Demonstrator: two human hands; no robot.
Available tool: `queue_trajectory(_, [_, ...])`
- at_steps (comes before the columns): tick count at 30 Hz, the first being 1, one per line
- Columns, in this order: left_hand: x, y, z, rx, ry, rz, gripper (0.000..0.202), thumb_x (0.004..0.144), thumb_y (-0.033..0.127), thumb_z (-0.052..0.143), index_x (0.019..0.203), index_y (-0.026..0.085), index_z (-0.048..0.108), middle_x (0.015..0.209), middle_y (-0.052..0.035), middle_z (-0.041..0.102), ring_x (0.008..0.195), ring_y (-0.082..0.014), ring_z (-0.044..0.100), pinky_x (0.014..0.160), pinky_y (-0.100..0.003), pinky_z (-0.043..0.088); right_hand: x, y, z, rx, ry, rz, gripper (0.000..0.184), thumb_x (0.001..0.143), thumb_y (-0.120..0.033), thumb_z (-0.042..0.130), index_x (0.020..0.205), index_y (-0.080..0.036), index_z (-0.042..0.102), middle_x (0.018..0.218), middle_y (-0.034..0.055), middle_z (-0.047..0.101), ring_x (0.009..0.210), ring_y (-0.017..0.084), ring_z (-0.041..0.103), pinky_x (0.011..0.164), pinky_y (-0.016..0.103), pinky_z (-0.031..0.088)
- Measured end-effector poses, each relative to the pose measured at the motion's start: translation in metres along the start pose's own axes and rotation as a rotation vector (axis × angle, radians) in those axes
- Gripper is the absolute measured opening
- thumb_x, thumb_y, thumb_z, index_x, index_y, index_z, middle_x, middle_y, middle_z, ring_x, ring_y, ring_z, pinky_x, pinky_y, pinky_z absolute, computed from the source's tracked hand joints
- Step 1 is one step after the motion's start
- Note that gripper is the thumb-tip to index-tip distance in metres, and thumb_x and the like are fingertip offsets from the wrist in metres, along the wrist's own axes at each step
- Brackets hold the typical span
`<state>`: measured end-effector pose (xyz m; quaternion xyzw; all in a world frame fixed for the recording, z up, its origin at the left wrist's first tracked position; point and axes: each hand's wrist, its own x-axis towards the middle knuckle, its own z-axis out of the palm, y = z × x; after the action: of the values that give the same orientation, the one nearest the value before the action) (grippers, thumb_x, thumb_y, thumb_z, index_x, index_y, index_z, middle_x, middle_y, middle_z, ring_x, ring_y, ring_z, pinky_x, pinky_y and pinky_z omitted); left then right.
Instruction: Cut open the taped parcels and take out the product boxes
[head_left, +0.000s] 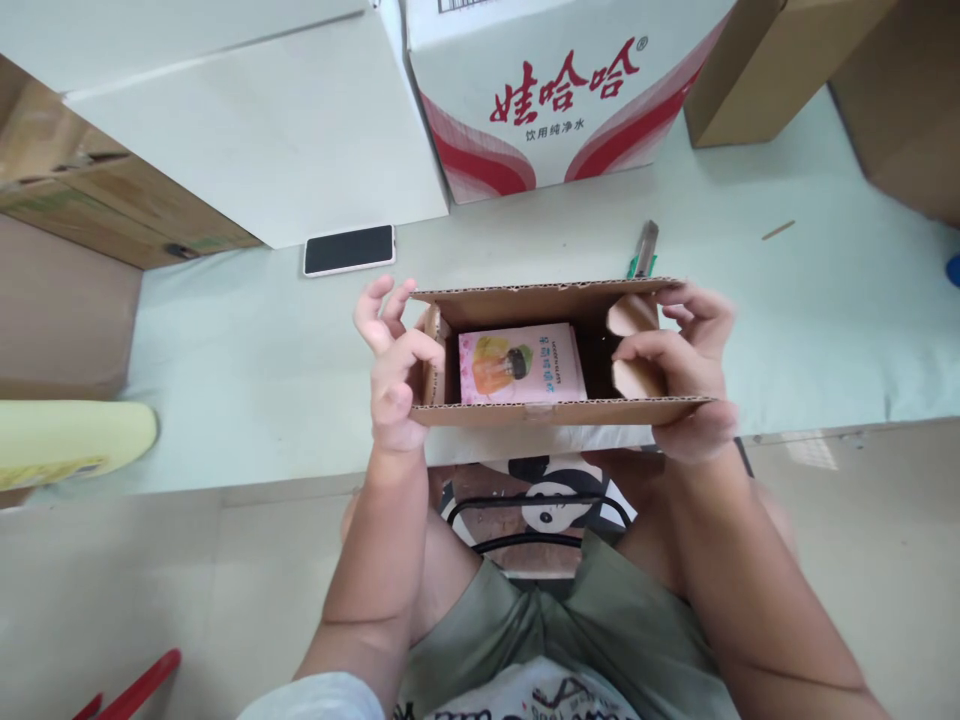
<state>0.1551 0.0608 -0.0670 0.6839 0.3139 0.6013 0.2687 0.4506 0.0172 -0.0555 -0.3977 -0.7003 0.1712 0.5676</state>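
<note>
A narrow brown cardboard box (487,413) is held up at the table's near edge, its top open toward me. Inside lies a smaller pink printed box (551,385) with a picture of a glass on it, set toward the left end. My left hand (397,375) grips the left end, with fingers curled over the end flap. At the right end my right hand (686,365) is closed around the box, fingers bent in by the small rounded end flaps (634,316). Part of the dark inside at the right is in shadow.
Behind the box lie a phone (349,250), a green-and-grey box cutter (644,250) and a thin brown strip (778,230). A white-and-red carton (555,110), a plain white box (277,140) and brown cartons (750,90) line the back. A yellow-green object (75,440) sits at left.
</note>
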Motion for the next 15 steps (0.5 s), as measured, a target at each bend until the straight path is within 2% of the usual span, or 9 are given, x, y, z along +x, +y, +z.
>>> queue_trajectory(3, [0.001,0.002,0.000,-0.033,0.039,-0.024,0.066,0.086,0.086,0.049,0.068,0.022,0.048,0.152,0.0059,0.044,0.141,-0.0308,0.050,0.111,-0.051,0.052,-0.002,-0.004,0.007,0.014,0.199,0.051,0.071,0.097,-0.080,0.018,0.091,-0.026,0.065,0.126,0.0081,0.043,0.125,0.033,0.049,0.118,0.061,0.035])
queue_trajectory(5, [0.000,0.003,0.000,-0.027,0.041,-0.054,0.065,0.083,0.085,0.053,0.068,0.022,0.049,0.150,0.0058,0.046,0.138,-0.0302,0.053,0.113,-0.048,0.050,-0.003,-0.007,0.010,0.023,0.305,0.115,0.064,0.097,-0.075,0.021,0.088,-0.026,0.061,0.122,0.0084,0.043,0.122,0.032,0.050,0.113,0.059,0.040])
queue_trajectory(10, [-0.001,0.006,0.002,0.016,-0.003,-0.049,0.062,0.084,0.084,0.052,0.073,0.023,0.047,0.152,0.0019,0.042,0.138,-0.0317,0.053,0.112,-0.051,0.053,0.002,-0.013,0.008,-0.100,0.403,0.307,0.051,0.090,-0.069,0.025,0.077,-0.024,0.044,0.112,0.0110,0.042,0.102,0.029,0.055,0.092,0.054,0.053])
queue_trajectory(12, [-0.002,0.006,0.002,0.062,-0.027,-0.029,0.065,0.086,0.087,0.046,0.075,0.023,0.045,0.152,0.0000,0.039,0.138,-0.0323,0.053,0.112,-0.053,0.053,0.007,-0.012,0.008,-0.086,0.422,0.311,0.042,0.085,-0.064,0.032,0.073,-0.024,0.040,0.106,0.0106,0.042,0.099,0.029,0.055,0.091,0.054,0.052])
queue_trajectory(15, [-0.002,0.009,0.000,0.163,-0.065,-0.049,0.069,0.087,0.091,0.038,0.077,0.023,0.047,0.150,-0.0032,0.039,0.140,-0.0344,0.052,0.115,-0.054,0.050,0.014,-0.015,0.009,0.054,0.488,0.243,0.030,0.080,-0.051,0.044,0.069,-0.023,0.043,0.098,0.0086,0.043,0.093,0.027,0.055,0.091,0.055,0.048])
